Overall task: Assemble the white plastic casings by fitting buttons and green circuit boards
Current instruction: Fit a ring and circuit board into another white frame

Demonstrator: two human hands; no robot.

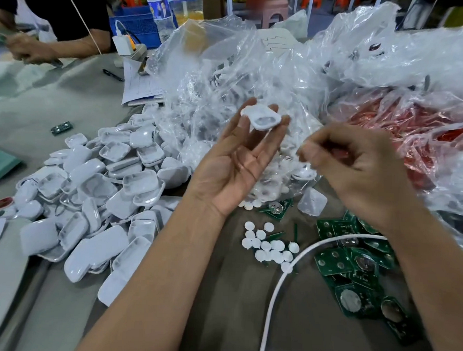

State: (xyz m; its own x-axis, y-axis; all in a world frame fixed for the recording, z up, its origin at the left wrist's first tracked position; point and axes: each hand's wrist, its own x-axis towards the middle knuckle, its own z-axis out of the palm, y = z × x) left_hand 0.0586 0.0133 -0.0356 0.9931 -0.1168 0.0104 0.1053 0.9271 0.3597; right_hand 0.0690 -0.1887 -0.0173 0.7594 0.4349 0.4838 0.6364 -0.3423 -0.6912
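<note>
White casing held up over a cluttered desk (245, 322).

At far left, heaped white casings (96, 204) on the desk; mid-frame, left hand (239, 159) raised palm-up, fingertips pinching one white casing (262, 118), hollow side toward the camera, in front of crumpled clear bags (229, 69). Below, loose white buttons (268, 247) beside a white cable (281, 278). Further right, right hand (358, 167) with grip curled, blurred, contents impossible to tell; underneath, piled green circuit boards (353, 265).
</note>
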